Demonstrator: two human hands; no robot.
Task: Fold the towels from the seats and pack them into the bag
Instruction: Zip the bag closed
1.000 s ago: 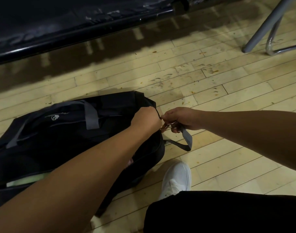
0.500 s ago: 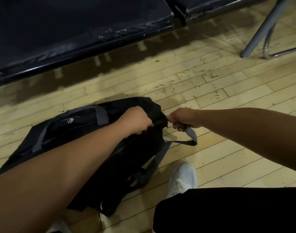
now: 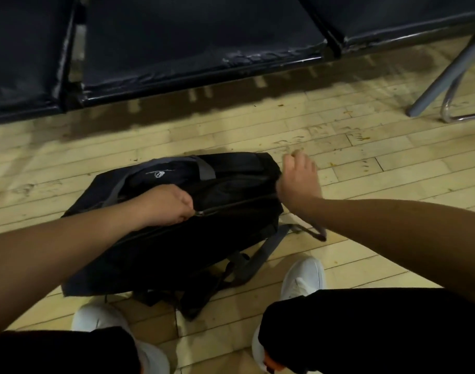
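Note:
A black bag with grey straps lies on its side on the wooden floor, in front of my feet. My left hand rests on top of it and pinches the zipper pull near the middle of the bag. From there the zipper line runs to the bag's right end and looks closed. My right hand is blurred at that right end, fingers loosely curled and nothing visible in them. No towel is in sight.
A row of dark padded seats runs along the top of the view. A metal chair leg stands at the upper right. A grey strap trails on the floor by my white shoes.
My left hand has slid left along the bag from its right end to its middle. My right hand has let go of the strap end, which now lies on the floor.

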